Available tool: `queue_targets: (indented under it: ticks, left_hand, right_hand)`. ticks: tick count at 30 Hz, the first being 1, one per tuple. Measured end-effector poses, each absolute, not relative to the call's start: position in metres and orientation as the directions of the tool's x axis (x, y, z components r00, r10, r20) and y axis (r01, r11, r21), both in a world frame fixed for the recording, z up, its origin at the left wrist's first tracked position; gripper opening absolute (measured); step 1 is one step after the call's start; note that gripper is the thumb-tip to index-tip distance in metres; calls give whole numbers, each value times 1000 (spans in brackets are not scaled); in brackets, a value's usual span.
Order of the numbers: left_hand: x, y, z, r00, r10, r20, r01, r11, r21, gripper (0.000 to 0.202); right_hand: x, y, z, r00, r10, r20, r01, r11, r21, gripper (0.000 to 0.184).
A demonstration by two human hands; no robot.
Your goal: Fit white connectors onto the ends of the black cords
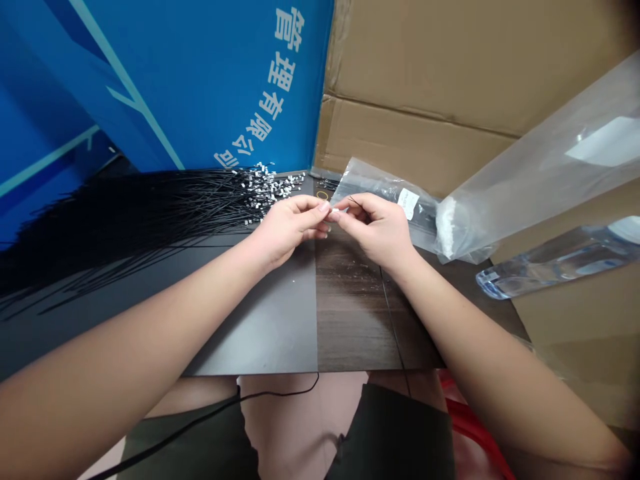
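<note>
Small white plastic connector (332,212), pinched between our left hand (290,230) and right hand (375,230), fingers (320,217) closed tightly upon it. We work beside a sheaf of thin black wires (150,220).

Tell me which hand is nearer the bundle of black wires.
Left. The left hand lies beside the black wires' white-tipped ends; the right hand is farther, past the left hand.

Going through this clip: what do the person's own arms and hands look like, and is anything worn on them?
The left hand and right hand are bare, with no gloves, rings or bracelets in view. The left forearm and right forearm are bare too, with no sleeves, watch or markings showing. Dark clothing shows on the lap below.
</note>
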State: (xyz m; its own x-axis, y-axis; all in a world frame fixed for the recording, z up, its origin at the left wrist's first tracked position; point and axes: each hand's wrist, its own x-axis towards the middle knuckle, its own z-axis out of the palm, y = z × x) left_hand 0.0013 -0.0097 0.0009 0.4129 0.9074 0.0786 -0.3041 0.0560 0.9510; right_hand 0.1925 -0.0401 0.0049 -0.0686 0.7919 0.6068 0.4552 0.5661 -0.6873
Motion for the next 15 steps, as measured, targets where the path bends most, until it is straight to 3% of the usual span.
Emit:
queue_targets:
  ticks: [5,11,15]
  left_hand:
    - [-2,-10,2,489,872,26,-293,136,946,32]
    - [-2,-10,6,439,895,77,-282,56,958,29]
    - [-2,-10,9,394,914,98,-283,20,959,22]
  right_hand:
    - [194,-39,5,-85,766,637,440,603,-666,8]
    - [193,-41,5,-91,742,665,460,623,-633,8]
    - [194,-40,3,-80,800,594,434,565,-702,20]
